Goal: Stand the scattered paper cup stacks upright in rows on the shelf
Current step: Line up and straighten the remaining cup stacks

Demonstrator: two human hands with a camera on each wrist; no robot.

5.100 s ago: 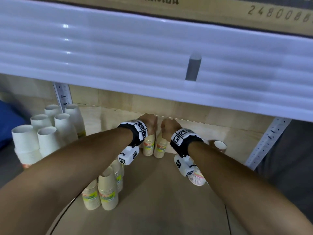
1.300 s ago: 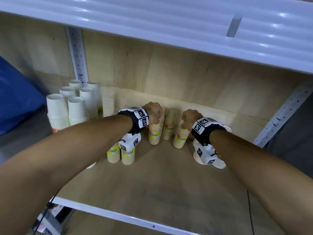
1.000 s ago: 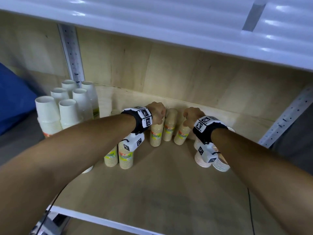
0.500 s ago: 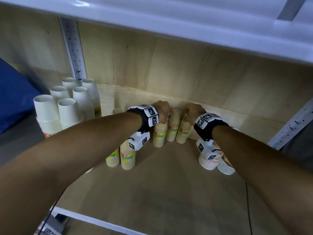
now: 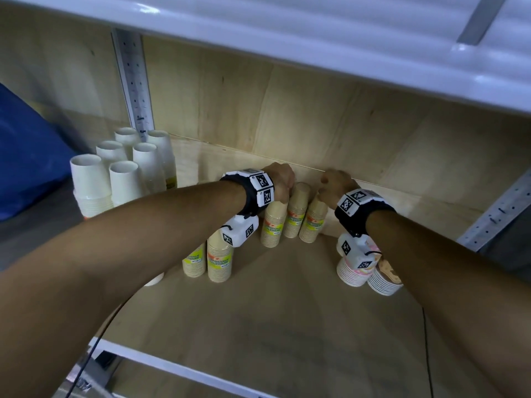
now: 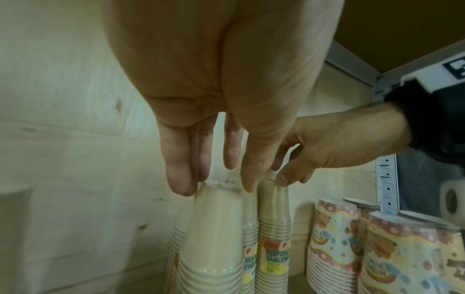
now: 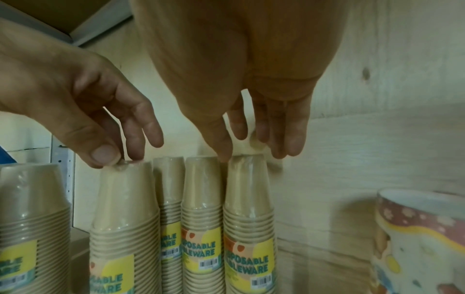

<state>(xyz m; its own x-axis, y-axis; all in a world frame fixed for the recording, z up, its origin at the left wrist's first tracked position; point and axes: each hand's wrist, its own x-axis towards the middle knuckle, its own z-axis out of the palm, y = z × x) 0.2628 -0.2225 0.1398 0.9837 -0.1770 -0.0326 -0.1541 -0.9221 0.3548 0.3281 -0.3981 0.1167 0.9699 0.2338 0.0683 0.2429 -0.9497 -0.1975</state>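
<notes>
While both arms reach deep into the wooden shelf (image 5: 281,326), the white cup stacks (image 5: 120,173) stand upright at its left end, mouths up, with nothing visible inside. Next come two brown wrapped stacks (image 5: 219,261), then a back row of brown stacks (image 5: 296,216) standing upside down against the rear wall. The left hand (image 5: 280,180) pinches the wrap on top of the left stack (image 7: 125,208) of that row between thumb and finger. The right hand (image 5: 336,182) has its fingers hanging almost straight, their tips at the top of the right stack (image 7: 247,208). Only the wrist views show these fingertips; the head view shows just the backs of the hands. At the far right stand patterned cup stacks (image 5: 355,272).
</notes>
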